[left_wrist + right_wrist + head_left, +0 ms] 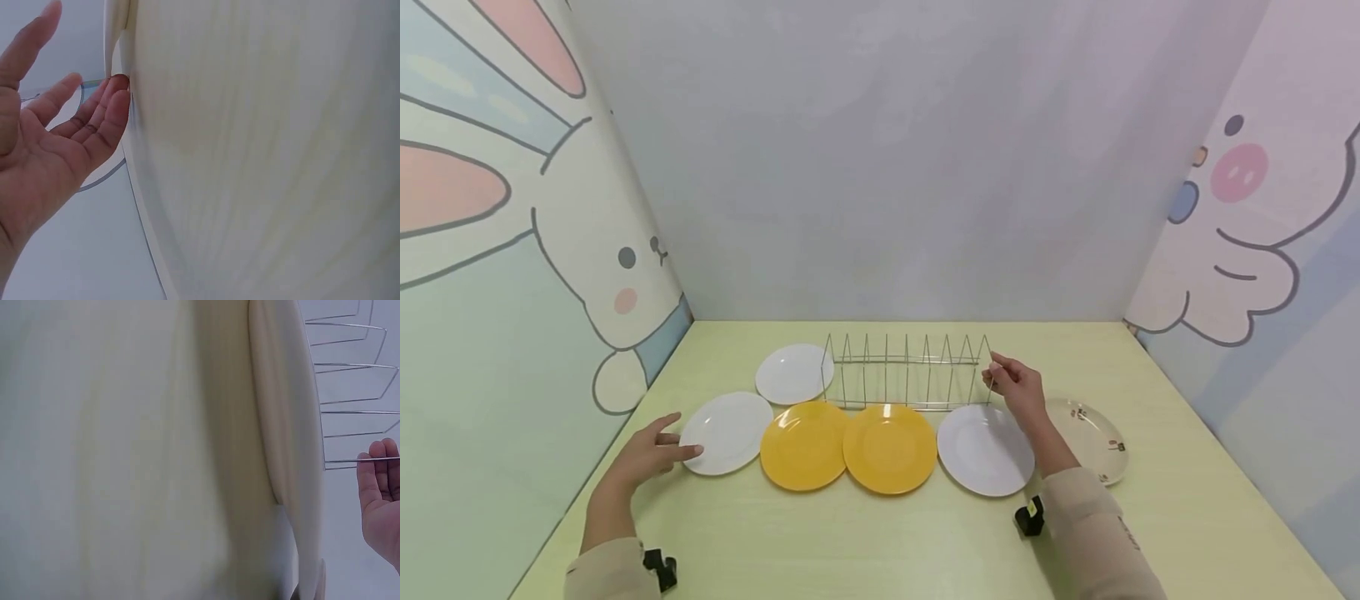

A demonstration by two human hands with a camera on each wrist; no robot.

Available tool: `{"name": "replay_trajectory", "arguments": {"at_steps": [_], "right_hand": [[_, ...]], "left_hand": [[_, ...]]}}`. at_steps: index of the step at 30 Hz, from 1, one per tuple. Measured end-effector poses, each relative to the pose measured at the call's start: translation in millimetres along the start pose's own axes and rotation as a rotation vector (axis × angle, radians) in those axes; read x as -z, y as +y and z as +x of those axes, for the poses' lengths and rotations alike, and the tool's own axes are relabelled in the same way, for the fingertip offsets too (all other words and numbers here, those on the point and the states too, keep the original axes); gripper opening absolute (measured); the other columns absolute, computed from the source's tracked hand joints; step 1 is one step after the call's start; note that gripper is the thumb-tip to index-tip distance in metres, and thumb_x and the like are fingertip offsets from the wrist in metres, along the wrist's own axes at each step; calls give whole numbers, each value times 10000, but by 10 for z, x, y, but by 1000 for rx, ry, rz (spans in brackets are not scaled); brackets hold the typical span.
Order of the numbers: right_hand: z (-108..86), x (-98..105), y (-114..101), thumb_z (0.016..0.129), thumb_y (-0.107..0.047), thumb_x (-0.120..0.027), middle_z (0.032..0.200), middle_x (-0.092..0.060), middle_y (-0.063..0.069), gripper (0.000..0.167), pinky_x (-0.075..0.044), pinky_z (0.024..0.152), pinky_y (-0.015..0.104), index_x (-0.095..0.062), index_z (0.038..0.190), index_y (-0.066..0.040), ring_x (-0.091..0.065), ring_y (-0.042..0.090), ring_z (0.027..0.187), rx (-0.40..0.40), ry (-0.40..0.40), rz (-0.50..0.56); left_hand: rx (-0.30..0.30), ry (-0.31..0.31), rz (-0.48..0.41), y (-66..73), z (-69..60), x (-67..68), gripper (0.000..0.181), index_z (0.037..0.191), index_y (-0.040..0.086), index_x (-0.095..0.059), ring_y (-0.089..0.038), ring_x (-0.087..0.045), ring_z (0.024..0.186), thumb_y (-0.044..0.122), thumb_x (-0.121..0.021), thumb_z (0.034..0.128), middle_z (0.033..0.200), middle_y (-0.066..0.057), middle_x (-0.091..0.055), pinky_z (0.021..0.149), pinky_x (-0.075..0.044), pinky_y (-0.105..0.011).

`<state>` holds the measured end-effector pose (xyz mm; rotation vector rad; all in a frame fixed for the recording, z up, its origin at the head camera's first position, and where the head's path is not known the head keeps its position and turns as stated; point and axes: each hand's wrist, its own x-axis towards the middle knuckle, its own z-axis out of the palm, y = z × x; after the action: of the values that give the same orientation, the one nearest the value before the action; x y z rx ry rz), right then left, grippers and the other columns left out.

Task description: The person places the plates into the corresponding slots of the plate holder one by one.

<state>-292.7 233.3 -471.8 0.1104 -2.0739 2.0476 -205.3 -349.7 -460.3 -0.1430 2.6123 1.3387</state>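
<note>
A wire dish rack [906, 360] stands toward the back of the table. My right hand [1017, 390] pinches its right end wire; in the right wrist view, the fingers [369, 478] lie against that wire. At the far left, my left hand [651, 450] is spread at the left rim of a white plate [730, 433]. One digit reaches over that rim, and whether it touches is hard to tell. In the left wrist view, the left hand [56, 134] has its fingers loosely bent, with nothing visibly gripped.
Before the rack lie two yellow plates [805, 446], their edges meeting, and a white plate [985, 450]. Another white plate [793, 373] lies by the rack's left end. A patterned cream plate [1093, 442] is partly behind the right forearm. Walls enclose the table [880, 542].
</note>
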Motion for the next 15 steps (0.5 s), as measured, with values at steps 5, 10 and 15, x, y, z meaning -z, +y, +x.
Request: {"name": "replay_trajectory", "arguments": {"at_steps": [5,10,15], "right_hand": [[-12,-16,-11,940,-114,-554,958,-621,252,372,-506,792,380,-515,1255,80,-650,179,827,-7,14,-10],[-25,-27,-37,944,-113,-543,1004,-595,297,374,-522,763,303,-507,1267,72,-642,244,876,-9,17,-18],[-33,-40,-50,947,-108,-537,1027,-579,324,371,-519,774,322,-504,1272,68,-644,206,856,-11,17,-10]], "left_hand": [[41,9,22,-65,51,12,952,1418,-91,-186,-253,-608,887,262,-778,761,1155,-321,-488,771,-515,-383],[66,32,38,-97,95,18,836,1350,-137,-297,-193,-615,764,203,-777,756,951,-179,-621,679,-503,-327],[102,32,-134,-135,94,-19,722,1327,-171,-307,-183,-625,696,78,-724,793,857,-108,-615,638,-539,-312]]}}
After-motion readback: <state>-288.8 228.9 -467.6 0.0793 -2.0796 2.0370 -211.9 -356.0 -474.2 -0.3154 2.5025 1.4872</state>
